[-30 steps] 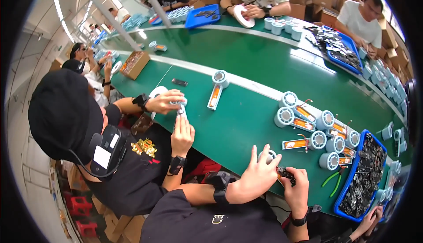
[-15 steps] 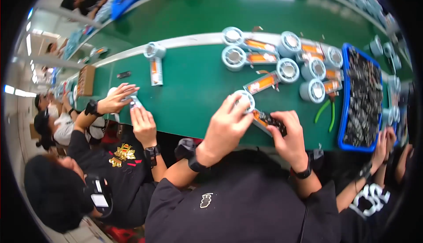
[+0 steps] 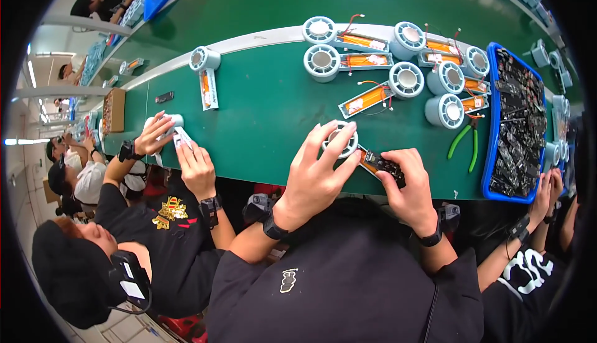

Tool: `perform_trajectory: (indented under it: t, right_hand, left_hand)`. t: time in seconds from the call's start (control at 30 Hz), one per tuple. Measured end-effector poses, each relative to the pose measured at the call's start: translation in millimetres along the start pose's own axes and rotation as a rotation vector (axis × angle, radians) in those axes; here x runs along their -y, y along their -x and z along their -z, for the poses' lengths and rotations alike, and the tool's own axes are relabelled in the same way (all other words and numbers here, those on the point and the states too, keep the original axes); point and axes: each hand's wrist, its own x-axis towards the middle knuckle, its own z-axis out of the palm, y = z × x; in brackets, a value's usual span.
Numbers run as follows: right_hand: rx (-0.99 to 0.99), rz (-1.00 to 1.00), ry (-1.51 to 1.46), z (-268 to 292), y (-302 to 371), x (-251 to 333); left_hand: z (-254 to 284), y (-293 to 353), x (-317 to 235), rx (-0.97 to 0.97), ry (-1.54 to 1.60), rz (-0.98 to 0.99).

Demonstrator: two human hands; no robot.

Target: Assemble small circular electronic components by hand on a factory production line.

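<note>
A light-blue handheld fan lies at the bench's near edge, its round head toward the far side and its open handle slanting toward my right hand. My left hand grips the head, fingers over the top and thumb at its side. Between the thumb and fingers of my right hand is a black circuit board, held over the handle. An orange battery shows partly beneath the board. The far end of the handle is hidden by my right hand.
Several similar fans with orange batteries and loose wires lie beyond my hands. Green-handled pliers rest beside a blue tray of black boards. A co-worker's hands work at the left; another person's hands are by the tray.
The head view has shifted slightly, so the bench things sit higher or more to the side. My left fingers have spread further over the fan head. The board stays in my right hand.
</note>
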Motion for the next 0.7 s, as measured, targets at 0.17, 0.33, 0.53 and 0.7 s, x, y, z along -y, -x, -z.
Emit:
perform_trajectory:
  t: [0.17, 0.33, 0.53, 0.7]
  right_hand:
    - [-0.002, 0.0, 0.038, -0.9, 0.4, 1.7]
    - [-0.04, 0.012, 0.026, -8.3, 2.7, 0.2]
    - [-0.024, -0.014, 0.12, -0.1, 2.5, 3.6]
    - [0.016, -0.085, 0.028, 3.7, -0.7, -6.0]
  left_hand:
    - [14.8, -14.4, -11.5, 0.267, -0.171, -0.019]
    - [10.9, -20.8, -22.4, 0.312, -0.303, -0.004]
    - [-10.5, -14.1, -1.1, 0.18, -0.14, -0.145]
    - [-15.5, -3.7, 8.6, 0.171, -0.079, -0.191]
